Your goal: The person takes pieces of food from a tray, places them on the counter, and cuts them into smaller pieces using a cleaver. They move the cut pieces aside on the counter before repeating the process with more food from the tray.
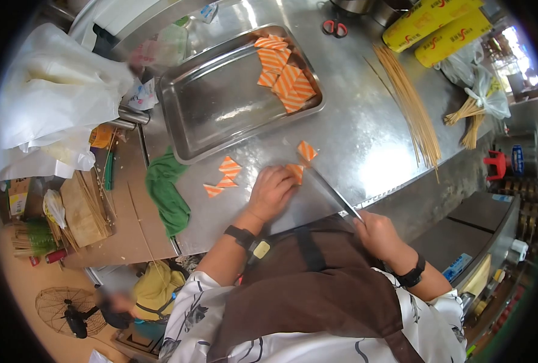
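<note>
My right hand (381, 236) is closed around the handle of a knife (337, 193), whose long narrow blade slants up and left across the steel table. My left hand (272, 192) is curled, fingers together, on an orange-and-white striped piece (295, 172) that looks like a food slice. Near the knife's tip lies another striped piece (306, 150). To the left of my left hand are several smaller striped pieces (228, 171). Beyond them, a steel tray (181, 136) holds a pile of striped slices (287, 78) at its right end.
A green cloth (167, 190) lies left of the pieces. Long wooden skewers (411, 109) are spread on the right, below yellow film rolls (450, 36). Red-handled scissors (334, 28) are at the back. White plastic bags (57, 91) stand left; another person (154, 290) is lower left.
</note>
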`<action>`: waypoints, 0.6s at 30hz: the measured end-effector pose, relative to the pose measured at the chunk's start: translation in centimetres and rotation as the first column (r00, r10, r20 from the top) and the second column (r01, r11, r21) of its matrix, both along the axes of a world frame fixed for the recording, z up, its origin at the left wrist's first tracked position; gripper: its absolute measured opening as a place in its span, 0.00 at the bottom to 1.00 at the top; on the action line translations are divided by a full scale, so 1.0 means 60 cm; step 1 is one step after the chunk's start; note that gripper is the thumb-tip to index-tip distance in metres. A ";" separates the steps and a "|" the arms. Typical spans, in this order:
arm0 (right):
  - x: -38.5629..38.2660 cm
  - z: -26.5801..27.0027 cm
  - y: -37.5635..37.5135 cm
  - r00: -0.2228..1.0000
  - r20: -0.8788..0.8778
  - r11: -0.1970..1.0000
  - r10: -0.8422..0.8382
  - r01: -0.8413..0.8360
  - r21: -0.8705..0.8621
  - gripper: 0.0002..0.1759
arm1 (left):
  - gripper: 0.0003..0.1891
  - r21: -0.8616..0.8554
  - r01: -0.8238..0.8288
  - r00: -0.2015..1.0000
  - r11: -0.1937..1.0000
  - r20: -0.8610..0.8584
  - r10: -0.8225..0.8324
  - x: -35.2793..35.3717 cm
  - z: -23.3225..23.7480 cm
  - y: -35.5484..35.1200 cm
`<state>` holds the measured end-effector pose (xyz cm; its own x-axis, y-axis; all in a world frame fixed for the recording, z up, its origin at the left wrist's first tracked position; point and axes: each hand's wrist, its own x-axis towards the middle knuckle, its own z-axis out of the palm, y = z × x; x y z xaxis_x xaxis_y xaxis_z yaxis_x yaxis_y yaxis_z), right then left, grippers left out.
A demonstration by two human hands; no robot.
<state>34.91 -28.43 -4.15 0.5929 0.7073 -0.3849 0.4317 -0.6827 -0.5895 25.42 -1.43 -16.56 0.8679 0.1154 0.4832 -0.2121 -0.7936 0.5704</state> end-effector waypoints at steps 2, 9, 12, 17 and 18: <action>-0.005 0.005 0.000 1.000 -0.009 1.000 0.002 -0.002 -0.010 0.11 | 0.12 0.001 0.006 1.000 1.000 0.007 -0.006 0.002 -0.008 0.000; -0.018 0.001 0.006 0.998 -0.059 1.000 -0.011 0.012 0.020 0.11 | 0.11 -0.002 -0.034 0.999 0.999 0.034 0.034 0.008 -0.021 -0.007; -0.018 0.010 0.011 0.997 -0.073 1.000 -0.011 0.011 0.012 0.10 | 0.11 0.006 -0.054 0.998 0.999 0.032 0.053 0.013 -0.015 -0.013; -0.018 0.015 0.016 0.993 -0.114 1.000 -0.022 0.022 -0.002 0.10 | 0.10 0.033 -0.035 0.997 0.999 0.069 0.033 0.015 -0.019 -0.012; -0.019 0.010 0.011 0.993 -0.120 1.000 -0.010 0.010 -0.007 0.11 | 0.10 0.032 -0.019 0.996 0.999 0.087 0.016 0.017 -0.018 -0.010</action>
